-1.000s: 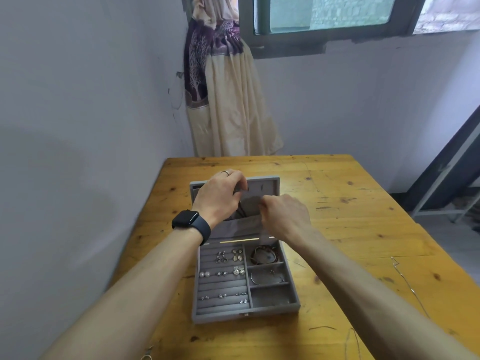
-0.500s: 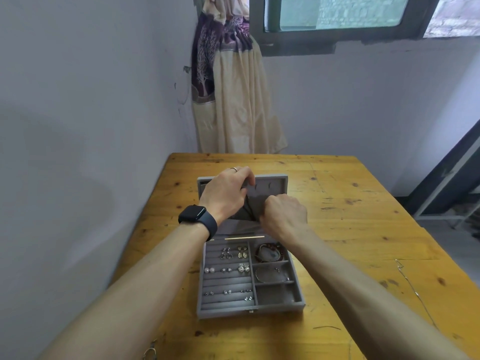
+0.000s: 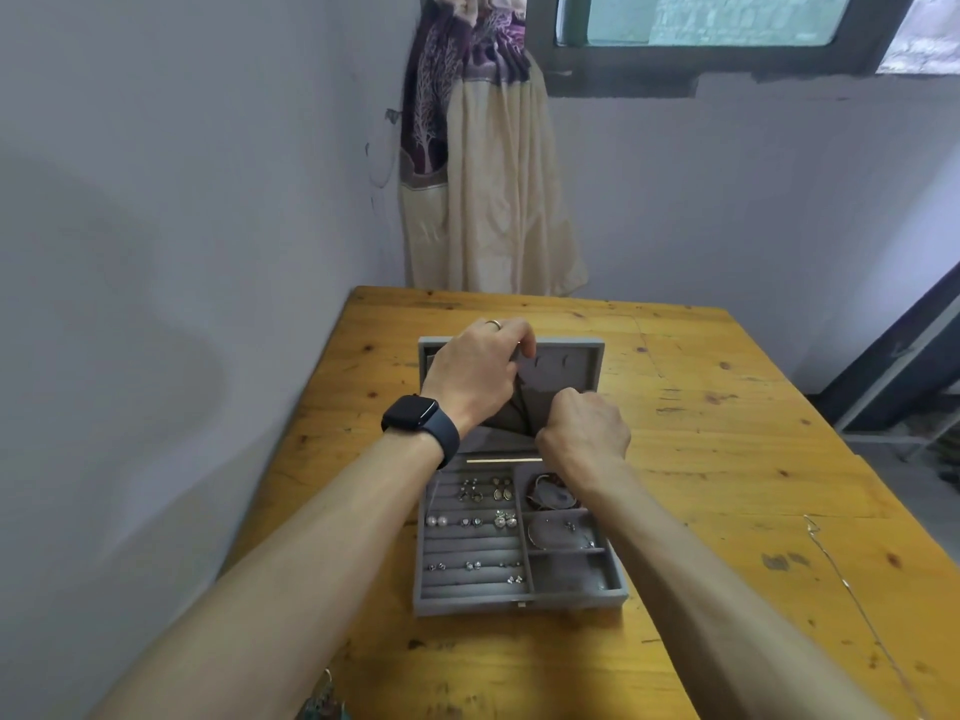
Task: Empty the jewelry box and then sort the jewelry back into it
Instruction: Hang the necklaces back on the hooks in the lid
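A grey velvet jewelry box (image 3: 519, 605) lies open on the wooden table (image 3: 727, 459), its lid (image 3: 571, 363) standing up at the back. Several earrings (image 3: 480, 491) sit in the ring rows on the left; bracelets (image 3: 550, 498) fill the right compartments. My left hand (image 3: 475, 376), with a ring and a dark watch, pinches something thin at the lid's top inside, too small to name. My right hand (image 3: 582, 428) is closed at the elastic lid pocket (image 3: 511, 415), pulling its edge; what else it holds is hidden.
A thin chain (image 3: 852, 595) lies on the table at the right. Some jewelry (image 3: 324, 704) shows at the bottom edge, left of centre. The wall runs close along the table's left side; a tied curtain (image 3: 483, 174) hangs behind it.
The camera view has shifted a little, so the box sits further right in the picture. Both hands stay at the lid, the left slightly higher; the right fist is a bit tighter.
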A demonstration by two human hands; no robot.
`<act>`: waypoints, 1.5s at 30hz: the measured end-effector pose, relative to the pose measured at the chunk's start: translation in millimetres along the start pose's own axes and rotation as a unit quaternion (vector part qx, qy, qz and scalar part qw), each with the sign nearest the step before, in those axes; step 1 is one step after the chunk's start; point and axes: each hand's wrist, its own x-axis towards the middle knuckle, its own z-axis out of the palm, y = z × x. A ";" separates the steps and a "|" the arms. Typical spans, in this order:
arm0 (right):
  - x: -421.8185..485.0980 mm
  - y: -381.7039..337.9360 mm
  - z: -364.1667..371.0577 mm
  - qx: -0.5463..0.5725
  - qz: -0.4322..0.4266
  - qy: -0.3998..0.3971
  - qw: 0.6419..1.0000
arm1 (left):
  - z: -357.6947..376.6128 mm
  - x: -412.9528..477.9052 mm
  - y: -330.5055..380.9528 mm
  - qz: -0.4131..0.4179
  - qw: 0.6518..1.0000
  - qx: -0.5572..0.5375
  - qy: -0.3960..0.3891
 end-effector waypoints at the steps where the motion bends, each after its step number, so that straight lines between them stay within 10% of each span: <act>1: -0.7 -0.2 0.6 0.009 0.002 0.003 1.000 | 0.3 -1.0 -0.3 0.003 1.000 -0.002 0.003; 12: -14.7 9.0 22.0 0.006 -0.021 0.111 0.994 | 10.8 -10.3 -5.7 0.075 0.993 0.020 0.090; 23: 3.9 -8.9 -10.0 -0.018 0.086 -0.034 0.996 | 13.3 -11.9 -7.9 0.098 0.988 0.014 0.116; 34: -2.4 12.6 16.3 0.127 0.075 -0.003 0.989 | 9.9 -13.9 -7.9 0.100 0.989 0.007 0.106; 45: -13.5 31.6 29.1 0.504 0.060 0.002 0.861 | 11.4 -14.3 -11.4 0.101 0.991 0.004 0.090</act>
